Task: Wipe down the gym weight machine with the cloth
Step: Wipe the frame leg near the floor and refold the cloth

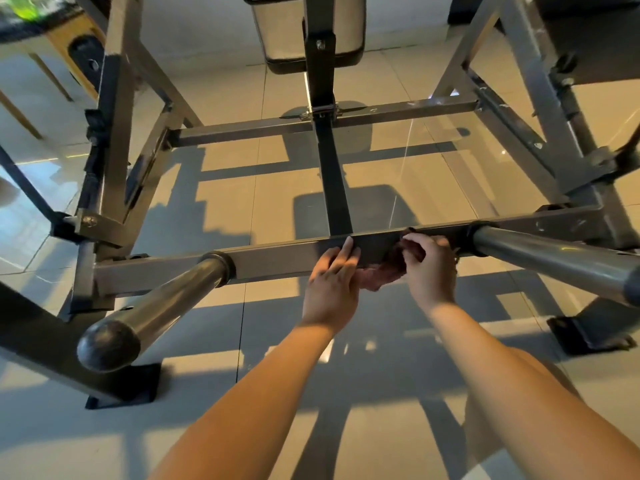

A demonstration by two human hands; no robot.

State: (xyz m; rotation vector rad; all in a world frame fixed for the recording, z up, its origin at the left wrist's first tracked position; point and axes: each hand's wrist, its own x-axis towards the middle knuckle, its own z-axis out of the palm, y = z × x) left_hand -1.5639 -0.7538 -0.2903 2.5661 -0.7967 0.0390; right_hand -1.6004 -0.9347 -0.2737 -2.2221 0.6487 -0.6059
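Note:
A grey steel weight machine [270,265] fills the view, its near crossbar running left to right in front of me. A dark reddish cloth [384,273] is bunched against the front face of that crossbar, between my hands. My left hand [332,282] lies against the bar with fingers stretched up over its top edge, its thumb side touching the cloth. My right hand [431,268] grips the cloth's right part with curled fingers, knuckles at the bar. Most of the cloth is hidden by the hands.
Two round weight pegs stick out toward me from the crossbar, one at the left [152,306] and one at the right [561,261]. A central beam [334,188] runs away to a padded seat [277,36]. Black foot plates [128,389] sit on the tiled floor.

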